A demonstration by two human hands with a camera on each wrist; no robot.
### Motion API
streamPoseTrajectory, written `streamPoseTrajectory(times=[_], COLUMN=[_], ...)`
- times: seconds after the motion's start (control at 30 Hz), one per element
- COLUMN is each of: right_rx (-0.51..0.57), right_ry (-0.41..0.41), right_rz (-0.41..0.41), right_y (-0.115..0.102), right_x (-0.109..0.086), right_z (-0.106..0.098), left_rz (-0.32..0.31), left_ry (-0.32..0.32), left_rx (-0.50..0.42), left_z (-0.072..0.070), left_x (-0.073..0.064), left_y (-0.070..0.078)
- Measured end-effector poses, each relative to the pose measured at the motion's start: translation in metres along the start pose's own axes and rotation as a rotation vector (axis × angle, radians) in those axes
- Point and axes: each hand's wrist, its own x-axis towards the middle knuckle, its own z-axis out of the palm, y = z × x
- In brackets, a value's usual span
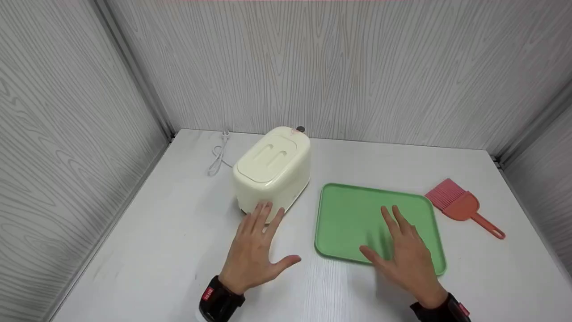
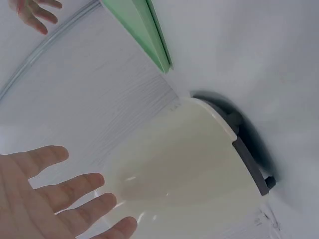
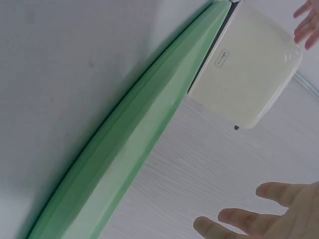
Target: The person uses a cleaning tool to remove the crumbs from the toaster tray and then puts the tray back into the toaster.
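A cream toaster (image 1: 272, 170) with a lid over its top stands left of centre, set at an angle. My left hand (image 1: 252, 257) is held just in front of its near end, fingers spread and straight, thumb out to the right; nothing is in it. In the left wrist view the toaster's smooth end (image 2: 174, 174) fills the area beyond the fingertips. To the right lies a shallow green tray (image 1: 348, 214). Over the tray's near right part hovers my right hand (image 1: 409, 259), fingers extended and holding nothing. The tray's rim (image 3: 129, 134) runs diagonally through the right wrist view.
Right of the tray lies a red pastry brush (image 1: 462, 205) with pink bristles, its head close to the tray's edge. A white power cord (image 1: 217, 161) with a plug lies behind the toaster's left side. Wood-grain panels (image 1: 313, 67) wall the white table at the back and sides.
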Motion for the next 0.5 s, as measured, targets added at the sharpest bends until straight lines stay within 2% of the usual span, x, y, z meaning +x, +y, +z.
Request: streamPoseTrajectory(times=[0.13,0.33,0.5], right_rx=[0.076,0.208,0.355], right_ry=[-0.031,-0.053,-0.053], right_rz=[0.025,0.043,0.067], right_y=[-0.009,-0.025,-0.041], right_x=[0.011,0.028,0.046], right_z=[0.005,0.016,0.029], left_rz=[0.044,0.049,0.066], left_ry=[0.059,0.062,0.075], left_rx=[0.013,0.001,-0.002], left_z=[-0.011,-0.025,-0.028], left_x=[0.007,0.02,0.034], left_y=[-0.013,-0.033,-0.051])
